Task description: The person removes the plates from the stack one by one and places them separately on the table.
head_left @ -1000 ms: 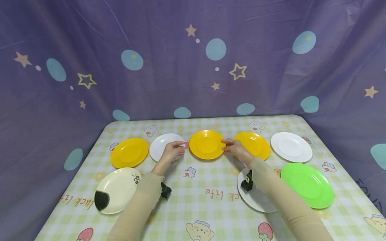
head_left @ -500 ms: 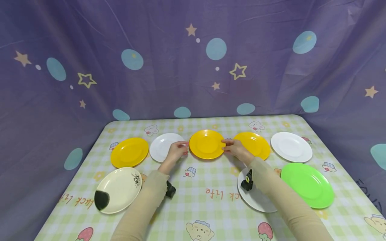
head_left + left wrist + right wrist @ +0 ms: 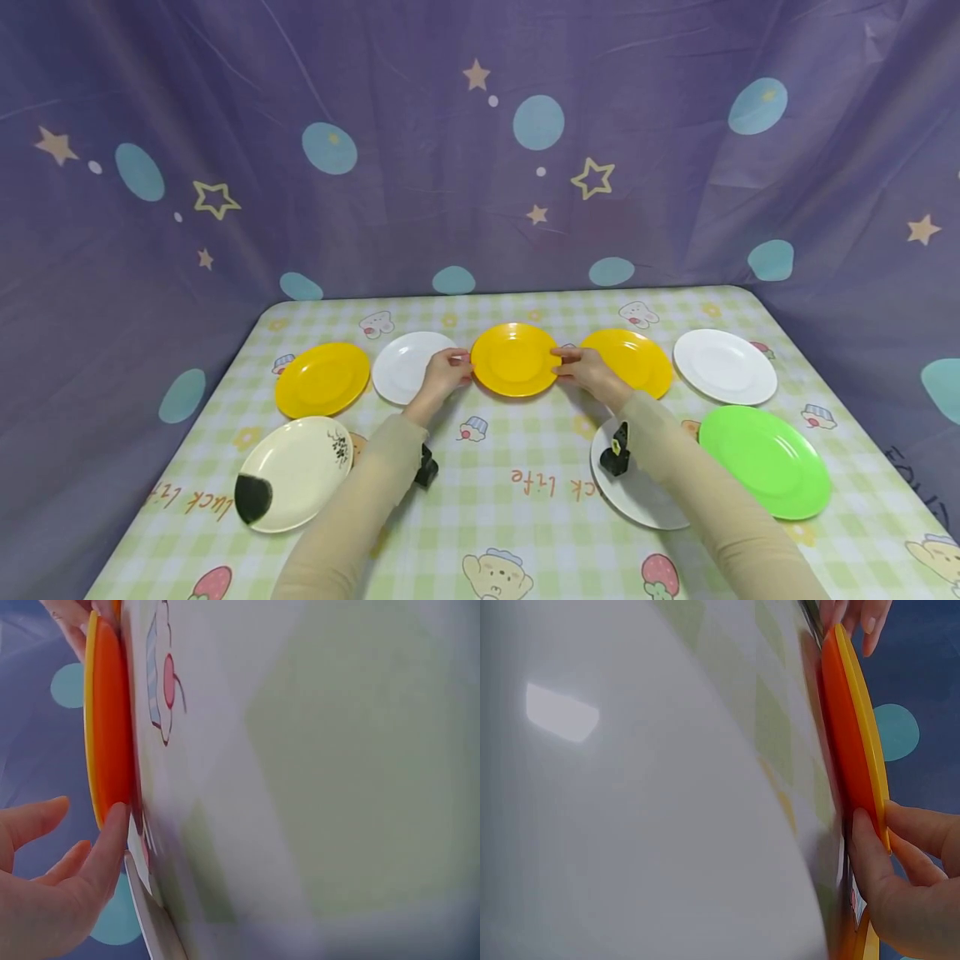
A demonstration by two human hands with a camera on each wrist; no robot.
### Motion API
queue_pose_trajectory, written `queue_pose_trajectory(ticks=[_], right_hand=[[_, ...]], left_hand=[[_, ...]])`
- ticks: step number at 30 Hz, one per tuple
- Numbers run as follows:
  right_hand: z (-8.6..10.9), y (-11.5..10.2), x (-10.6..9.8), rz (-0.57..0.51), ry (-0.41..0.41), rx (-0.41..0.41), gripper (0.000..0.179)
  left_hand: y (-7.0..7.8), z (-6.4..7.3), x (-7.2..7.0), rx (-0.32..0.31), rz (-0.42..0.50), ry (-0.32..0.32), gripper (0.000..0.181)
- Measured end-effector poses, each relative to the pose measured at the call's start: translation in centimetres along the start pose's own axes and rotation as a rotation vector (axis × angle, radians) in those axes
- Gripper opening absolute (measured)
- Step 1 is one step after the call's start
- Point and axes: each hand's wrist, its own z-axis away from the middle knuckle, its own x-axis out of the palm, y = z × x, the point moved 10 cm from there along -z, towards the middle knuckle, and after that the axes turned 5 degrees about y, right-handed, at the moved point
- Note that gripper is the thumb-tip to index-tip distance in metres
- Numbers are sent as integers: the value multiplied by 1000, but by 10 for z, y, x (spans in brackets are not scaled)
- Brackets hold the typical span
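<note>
A round yellow plate (image 3: pixel 515 360) lies at the back middle of the table, between both hands. My right hand (image 3: pixel 588 373) pinches its right rim; in the right wrist view the thumb (image 3: pixel 866 844) is against the orange-looking side and other fingers (image 3: pixel 922 825) are on the yellow rim. At the left rim is my left hand (image 3: pixel 444 375), its fingers loosely spread. One fingertip (image 3: pixel 114 817) touches the plate's side in the left wrist view, while another finger (image 3: pixel 37 821) stands apart from it. Behind the left hand, a white plate (image 3: pixel 401 367) is partly covered.
More yellow plates stand left (image 3: pixel 322 380) and right (image 3: pixel 637 358). Along the right are a white plate (image 3: pixel 724 367), a green plate (image 3: pixel 765 462) and a white plate (image 3: pixel 637 492) under the right forearm. A cream plate (image 3: pixel 296 467) with a black patch lies front left. A purple curtain (image 3: pixel 450 208) hangs behind.
My left hand has moved right, from over the white plate to the yellow plate's left rim. My right hand and the plates have stayed in place.
</note>
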Motion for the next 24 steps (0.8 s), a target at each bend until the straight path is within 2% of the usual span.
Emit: queue_pose_trajectory(ticks=[1,2,3,4,5,7,8,10,11,13,16,17,20,24], right_hand=[[4,-2,1,5,-7,1,42],[6,-5,1,7,-8,3,42],[9,-6,2,8,-11,11,42],[11,-8,2,7,-19,12,42],[13,-9,2,-2,-27,13,43],[15,-10,3,-23,-33,22,42],[14,-9,3,-22,-28,28,43],[14,-9,3,-17,-30,20,43],[13,-8,2,-16,-27,22,42],[12,-8,2,-6,-22,20,42],[12,-8,1,-4,-15,14,42],[12,-8,1,-4,-15,9,42],[13,-9,1,-11,-11,4,42],[11,-8,2,-20,-8,7,42]], left_hand=[[-16,-13,0,-8,-1,0,51],[-22,-18,1,-12,0,-4,53],[-18,-16,1,-3,-13,0,54],[-4,-6,2,-2,-37,12,54],[18,11,2,-29,-68,19,53],[82,61,3,-80,-150,54,48],[114,86,3,-92,-183,66,46],[170,129,3,-103,-235,76,42],[196,150,4,-117,-253,78,42],[230,176,5,-107,-267,81,40],[233,177,6,-88,-269,71,39],[229,174,7,-88,-271,75,39],[202,152,6,-90,-267,83,40],[195,147,7,-98,-286,102,42]])
